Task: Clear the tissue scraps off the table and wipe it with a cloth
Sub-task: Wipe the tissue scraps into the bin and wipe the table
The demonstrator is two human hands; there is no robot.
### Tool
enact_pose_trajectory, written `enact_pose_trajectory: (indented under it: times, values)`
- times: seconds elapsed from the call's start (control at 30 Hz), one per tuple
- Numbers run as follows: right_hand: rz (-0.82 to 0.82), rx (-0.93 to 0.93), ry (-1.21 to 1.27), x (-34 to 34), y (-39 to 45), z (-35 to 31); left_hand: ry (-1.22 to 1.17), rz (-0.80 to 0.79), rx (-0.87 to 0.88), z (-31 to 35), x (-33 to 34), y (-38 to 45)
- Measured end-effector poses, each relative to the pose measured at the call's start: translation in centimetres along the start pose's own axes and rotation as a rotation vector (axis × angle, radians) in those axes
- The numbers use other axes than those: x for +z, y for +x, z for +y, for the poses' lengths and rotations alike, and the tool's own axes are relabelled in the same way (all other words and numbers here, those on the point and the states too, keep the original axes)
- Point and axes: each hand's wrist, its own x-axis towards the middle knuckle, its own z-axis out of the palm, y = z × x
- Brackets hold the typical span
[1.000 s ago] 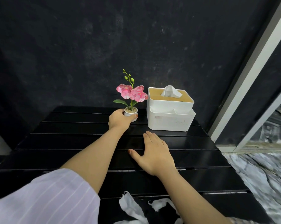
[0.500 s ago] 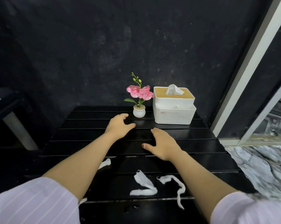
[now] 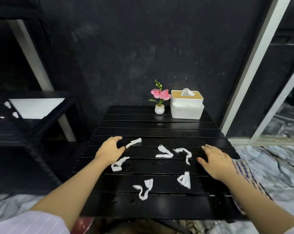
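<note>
Six twisted white tissue scraps (image 3: 164,152) litter the black slatted table (image 3: 159,127), both hands (image 3: 109,150) (image 3: 216,162) spread empty, a tissue box (image 3: 186,107) holding one sheet.

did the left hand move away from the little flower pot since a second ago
Yes. The left hand has pulled back toward the person, from the flower pot at the table's far edge to a tissue scrap mid-table.

Table (image 3: 153,127): upper slats bare between my hands and the flower pot (image 3: 159,109) and tissue box (image 3: 186,107) at frame centre; tissue scraps (image 3: 163,152) litter the lower half.
</note>
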Motion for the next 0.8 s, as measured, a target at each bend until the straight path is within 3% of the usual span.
enact_pose_trajectory:
  times: [0.23,0.8]
  values:
    - [-0.004,0.126,-0.069,0.6,-5.2,3.0,0.106,-0.001,-0.008,-3.4,-2.5,-5.8]
    - [0.041,0.121,-0.046,1.2,-9.0,2.0,0.292,0.063,-0.035,-8.5,-0.7,-10.8]
